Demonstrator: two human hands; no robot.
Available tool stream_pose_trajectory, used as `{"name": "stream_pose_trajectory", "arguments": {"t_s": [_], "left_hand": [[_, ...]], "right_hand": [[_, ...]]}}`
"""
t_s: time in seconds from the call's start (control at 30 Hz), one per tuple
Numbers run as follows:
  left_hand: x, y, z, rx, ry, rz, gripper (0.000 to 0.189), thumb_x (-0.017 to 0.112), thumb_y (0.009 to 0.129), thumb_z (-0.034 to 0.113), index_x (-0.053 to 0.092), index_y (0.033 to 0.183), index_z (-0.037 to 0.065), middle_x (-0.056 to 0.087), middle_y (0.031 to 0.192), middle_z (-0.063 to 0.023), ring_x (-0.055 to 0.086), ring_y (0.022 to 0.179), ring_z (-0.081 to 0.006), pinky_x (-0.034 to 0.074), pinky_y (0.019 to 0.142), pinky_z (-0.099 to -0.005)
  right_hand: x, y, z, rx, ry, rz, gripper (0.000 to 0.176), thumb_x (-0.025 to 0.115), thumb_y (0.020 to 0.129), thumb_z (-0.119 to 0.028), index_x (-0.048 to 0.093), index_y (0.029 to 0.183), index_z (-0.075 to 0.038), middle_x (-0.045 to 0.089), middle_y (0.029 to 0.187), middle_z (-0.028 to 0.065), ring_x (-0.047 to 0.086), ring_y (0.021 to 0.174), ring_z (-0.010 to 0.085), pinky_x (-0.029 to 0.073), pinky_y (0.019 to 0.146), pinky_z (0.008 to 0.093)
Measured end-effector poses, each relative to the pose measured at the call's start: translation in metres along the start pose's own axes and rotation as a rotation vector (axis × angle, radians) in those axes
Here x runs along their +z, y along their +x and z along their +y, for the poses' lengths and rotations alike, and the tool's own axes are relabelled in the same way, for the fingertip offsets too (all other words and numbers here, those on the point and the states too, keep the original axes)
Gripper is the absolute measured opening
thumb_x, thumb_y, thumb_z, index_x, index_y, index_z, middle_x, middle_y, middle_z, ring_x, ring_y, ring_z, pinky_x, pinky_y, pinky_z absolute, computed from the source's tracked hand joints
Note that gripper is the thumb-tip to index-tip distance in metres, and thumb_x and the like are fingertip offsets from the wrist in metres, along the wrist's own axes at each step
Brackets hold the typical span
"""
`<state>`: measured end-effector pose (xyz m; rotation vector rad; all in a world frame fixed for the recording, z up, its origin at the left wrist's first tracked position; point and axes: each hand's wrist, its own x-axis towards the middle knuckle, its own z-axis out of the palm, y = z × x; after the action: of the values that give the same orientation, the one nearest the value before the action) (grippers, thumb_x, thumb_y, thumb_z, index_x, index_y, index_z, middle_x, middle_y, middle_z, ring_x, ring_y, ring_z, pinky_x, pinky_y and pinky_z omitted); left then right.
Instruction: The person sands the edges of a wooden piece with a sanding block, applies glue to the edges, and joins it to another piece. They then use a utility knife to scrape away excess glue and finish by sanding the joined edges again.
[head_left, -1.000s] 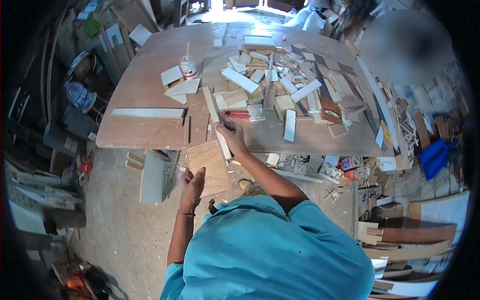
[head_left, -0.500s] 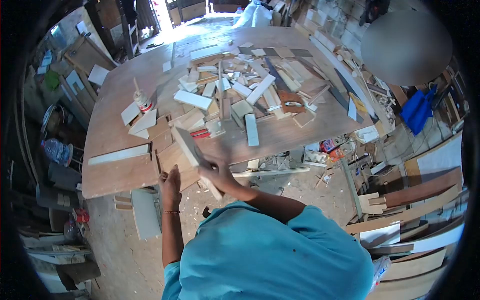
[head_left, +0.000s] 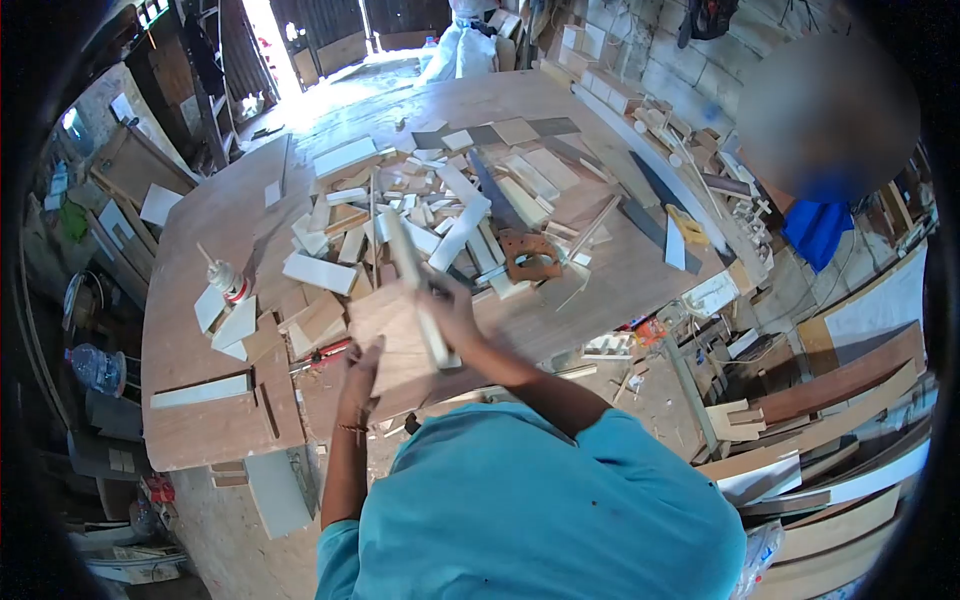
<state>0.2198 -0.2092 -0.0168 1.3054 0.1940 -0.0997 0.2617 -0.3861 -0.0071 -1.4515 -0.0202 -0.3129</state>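
Note:
My left hand (head_left: 360, 388) grips the lower left corner of a light brown wooden panel (head_left: 388, 328), thumb on its face. Fingers of my right hand (head_left: 452, 318) wrap round a long pale wood strip (head_left: 404, 250). That strip is slightly blurred and runs along the right side of the panel. Both pieces are held over the front edge of the worktable (head_left: 205, 330). Behind them spreads a heap of wood offcuts (head_left: 318, 272). A handsaw with a brown wooden handle (head_left: 530, 257) lies to the right of the strip.
A glue bottle (head_left: 229, 282) with a stick in it stands at the left, beside white offcuts. Near the left front lies a white strip (head_left: 200, 391). Long boards (head_left: 835, 380) are stacked at the right. A person (head_left: 815, 190) is at the far right.
Both hands have moved the panel and strip up and over the table. The strip has turned more upright, alongside the panel. The view has shifted, and the table shows lower and further left.

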Motion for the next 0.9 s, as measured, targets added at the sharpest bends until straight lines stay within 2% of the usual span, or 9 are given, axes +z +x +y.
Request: {"name": "stream_pose_trajectory", "arguments": {"t_s": [0.07, 0.13, 0.17, 0.37, 0.5, 0.57, 0.67, 0.8, 0.9], "left_hand": [[0.036, 0.008, 0.006, 0.014, 0.027, -0.147, 0.018, 0.057, 0.083, 0.016, 0.053, 0.097, 0.007, 0.056, 0.092, -0.0010, 0.052, 0.080, -0.0079, 0.040, 0.077, -0.0219], [0.066, 0.017, 0.019, 0.102, -0.035, -0.026, 0.029, 0.061, 0.080, 0.011, 0.035, 0.067, 0.012, 0.037, 0.066, 0.0060, 0.035, 0.058, -0.0033, 0.034, 0.048, -0.0248], [0.071, 0.022, 0.024, -0.120, 0.090, 0.218, 0.024, 0.061, 0.080, 0.012, 0.041, 0.068, 0.011, 0.042, 0.066, 0.0050, 0.038, 0.059, -0.0036, 0.034, 0.048, -0.0241], [0.076, 0.043, -0.023, 0.152, 0.293, -0.057, 0.037, 0.064, 0.080, 0.020, 0.035, 0.058, 0.015, 0.033, 0.060, 0.0081, 0.025, 0.051, -0.0036, 0.019, 0.043, -0.0238], [0.075, 0.059, -0.044, 0.119, 0.314, -0.042, 0.044, 0.066, 0.078, 0.028, 0.031, 0.056, 0.014, 0.028, 0.056, 0.0070, 0.023, 0.050, -0.0041, 0.017, 0.040, -0.0238], [0.084, 0.067, -0.021, -0.085, 0.018, 0.218, 0.043, 0.067, 0.077, 0.025, 0.031, 0.055, 0.015, 0.029, 0.054, 0.0079, 0.025, 0.047, -0.0033, 0.017, 0.039, -0.0226], [0.077, 0.081, -0.015, 0.026, -0.141, 0.070, 0.040, 0.067, 0.076, 0.026, 0.034, 0.055, 0.014, 0.033, 0.053, 0.0075, 0.028, 0.045, -0.0034, 0.021, 0.038, -0.0220], [0.086, 0.055, -0.014, -0.040, 0.446, -0.095, 0.022, 0.062, 0.081, 0.016, 0.047, 0.066, 0.010, 0.041, 0.064, 0.0044, 0.033, 0.050, -0.0058, 0.031, 0.046, -0.0167], [0.100, 0.061, -0.008, 0.008, -0.101, -0.004, 0.027, 0.064, 0.080, 0.020, 0.045, 0.064, 0.011, 0.041, 0.060, 0.0048, 0.032, 0.048, -0.0036, 0.024, 0.040, -0.0204]], "right_hand": [[-0.015, 0.047, -0.020, 0.068, 0.085, 0.002, 0.028, 0.061, 0.078, -0.022, 0.060, 0.093, 0.002, 0.056, 0.076, 0.0011, 0.049, 0.067, 0.0074, 0.040, 0.059, 0.0235], [-0.024, 0.048, -0.004, 0.106, 0.145, 0.005, 0.026, 0.062, 0.077, -0.019, 0.060, 0.093, 0.002, 0.057, 0.077, 0.0025, 0.050, 0.068, 0.0080, 0.042, 0.061, 0.0237], [-0.028, 0.029, 0.008, 0.038, 0.044, 0.015, 0.025, 0.062, 0.076, -0.017, 0.061, 0.093, 0.002, 0.058, 0.077, 0.0024, 0.051, 0.069, 0.0079, 0.042, 0.062, 0.0237], [-0.069, 0.049, -0.006, 0.262, 0.182, 0.033, 0.012, 0.062, 0.076, -0.015, 0.060, 0.078, -0.003, 0.054, 0.069, -0.0026, 0.048, 0.064, 0.0072, 0.039, 0.060, 0.0229], [-0.067, 0.068, -0.012, 0.161, 0.184, 0.048, 0.022, 0.062, 0.077, -0.016, 0.061, 0.091, 0.001, 0.057, 0.075, 0.0000, 0.050, 0.067, 0.0080, 0.040, 0.061, 0.0240], [-0.063, 0.028, -0.001, 0.057, 0.166, -0.083, 0.029, 0.064, 0.075, -0.010, 0.058, 0.100, 0.003, 0.058, 0.082, 0.0023, 0.050, 0.073, 0.0086, 0.042, 0.067, 0.0239], [-0.069, 0.022, 0.001, -0.159, 0.049, -0.146, 0.024, 0.065, 0.072, -0.006, 0.058, 0.093, 0.002, 0.058, 0.081, 0.0011, 0.050, 0.071, 0.0082, 0.041, 0.065, 0.0217], [-0.069, 0.094, -0.012, 0.146, 0.167, 0.034, 0.017, 0.061, 0.077, -0.013, 0.059, 0.086, 0.001, 0.056, 0.073, 0.0006, 0.047, 0.065, 0.0080, 0.039, 0.058, 0.0220], [-0.055, 0.080, -0.007, 0.083, 0.187, -0.025, 0.021, 0.062, 0.077, -0.012, 0.060, 0.093, 0.001, 0.055, 0.076, 0.0001, 0.048, 0.068, 0.0080, 0.039, 0.061, 0.0225]]}}
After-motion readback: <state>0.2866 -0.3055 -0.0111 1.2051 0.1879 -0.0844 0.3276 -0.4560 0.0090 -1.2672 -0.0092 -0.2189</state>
